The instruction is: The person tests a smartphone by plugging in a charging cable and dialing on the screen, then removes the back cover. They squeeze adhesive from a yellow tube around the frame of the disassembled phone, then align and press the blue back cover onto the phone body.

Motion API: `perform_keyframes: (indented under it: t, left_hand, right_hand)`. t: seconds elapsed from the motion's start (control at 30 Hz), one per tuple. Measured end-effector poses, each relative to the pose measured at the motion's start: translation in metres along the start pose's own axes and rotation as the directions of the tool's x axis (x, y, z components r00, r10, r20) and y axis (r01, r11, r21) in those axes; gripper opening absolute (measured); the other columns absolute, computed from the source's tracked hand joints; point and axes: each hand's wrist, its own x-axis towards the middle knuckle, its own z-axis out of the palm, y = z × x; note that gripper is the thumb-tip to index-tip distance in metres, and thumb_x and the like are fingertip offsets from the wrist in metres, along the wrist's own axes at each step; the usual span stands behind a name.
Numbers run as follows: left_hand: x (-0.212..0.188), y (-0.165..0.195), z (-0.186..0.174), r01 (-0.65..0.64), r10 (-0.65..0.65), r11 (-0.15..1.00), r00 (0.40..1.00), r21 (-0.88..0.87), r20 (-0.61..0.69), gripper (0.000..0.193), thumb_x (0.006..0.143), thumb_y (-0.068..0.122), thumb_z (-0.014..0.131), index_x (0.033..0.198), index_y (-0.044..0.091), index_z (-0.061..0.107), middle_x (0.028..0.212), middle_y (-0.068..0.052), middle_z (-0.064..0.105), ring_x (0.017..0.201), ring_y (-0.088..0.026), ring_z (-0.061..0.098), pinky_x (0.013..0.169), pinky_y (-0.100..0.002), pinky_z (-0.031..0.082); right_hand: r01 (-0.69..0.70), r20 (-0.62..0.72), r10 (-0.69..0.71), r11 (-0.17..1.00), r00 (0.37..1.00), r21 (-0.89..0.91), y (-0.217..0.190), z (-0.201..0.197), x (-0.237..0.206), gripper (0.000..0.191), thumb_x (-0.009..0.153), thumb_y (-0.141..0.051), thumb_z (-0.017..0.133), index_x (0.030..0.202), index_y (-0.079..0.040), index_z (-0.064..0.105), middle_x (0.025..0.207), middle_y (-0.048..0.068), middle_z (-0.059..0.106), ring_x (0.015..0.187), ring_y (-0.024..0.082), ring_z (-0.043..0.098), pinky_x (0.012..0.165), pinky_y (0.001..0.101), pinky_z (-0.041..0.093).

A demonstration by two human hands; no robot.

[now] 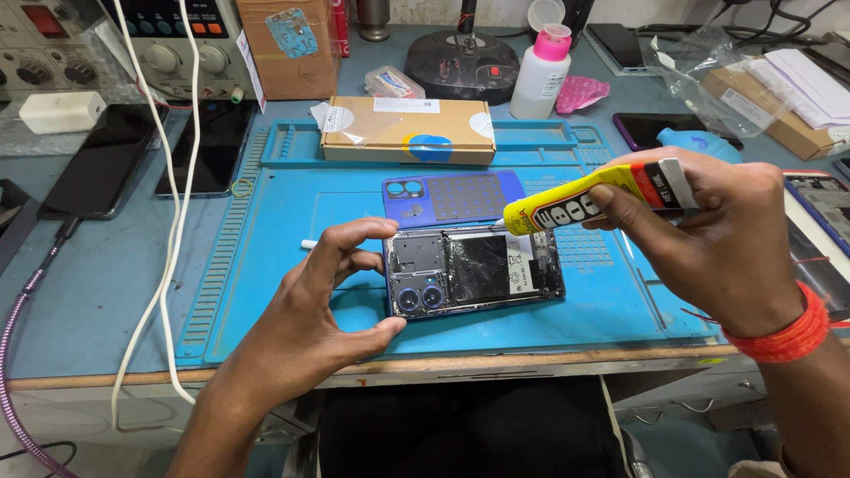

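Note:
An opened phone [482,270] with its back cover off lies on the blue work mat [266,265], camera lenses at its left end. My left hand [310,310] grips the phone's left end between thumb and fingers. My right hand [717,239] holds a yellow glue tube [584,202], its thin nozzle tip touching the phone's top edge. The blue back cover [452,196] lies flat just behind the phone.
A brown cardboard box [407,128] rests at the mat's far edge. Dark phones [97,164] lie at left by white cables [173,221]. A white bottle with pink cap [542,71], a black round stand base [462,62] and a power supply [173,44] stand behind.

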Motion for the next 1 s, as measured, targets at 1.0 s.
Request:
perform_keyframes:
  t: [1.0]
  left_hand:
    - [-0.0005,0.0009,-0.0013,-0.012,0.012,1.000,1.000,-0.002,-0.003,0.079,0.073,0.011,0.087,0.138,0.014,0.042,0.142,-0.004,0.057,0.106,-0.020,0.069,0.099,-0.040,0.055]
  right_hand:
    - [-0.018,0.009,0.017,0.996,1.000,0.092,-0.0044,0.0049,0.0039,0.024,0.094,-0.010,0.076,0.112,0.005,0.071,0.093,0.012,0.077,0.087,0.015,0.077,0.070,0.0246,0.063]
